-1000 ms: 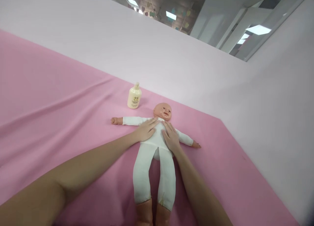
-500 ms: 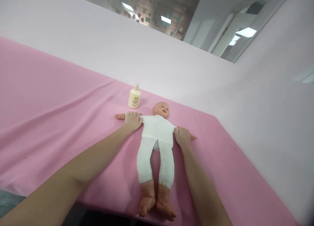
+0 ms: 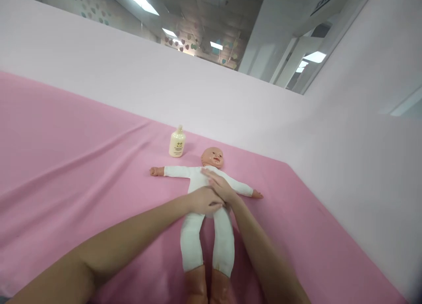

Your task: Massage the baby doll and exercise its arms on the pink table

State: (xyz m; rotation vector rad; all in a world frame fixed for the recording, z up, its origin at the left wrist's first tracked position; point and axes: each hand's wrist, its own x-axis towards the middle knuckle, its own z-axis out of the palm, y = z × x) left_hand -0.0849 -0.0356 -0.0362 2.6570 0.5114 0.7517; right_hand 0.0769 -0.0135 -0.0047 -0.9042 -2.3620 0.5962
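A pink sheet (image 3: 82,163) covers the desk beneath both hands. On it a doll (image 3: 206,207) in a white suit lies face up, arms spread, feet toward the person. Half a second ago the hands were out on the doll's arms; now both have come back to the middle. The left hand (image 3: 204,200) lies flat on the belly, the right hand (image 3: 219,186) flat on the chest (fingers extended, gripping nothing). Beyond the hands stands a cream bottle (image 3: 177,142), upright, untouched.
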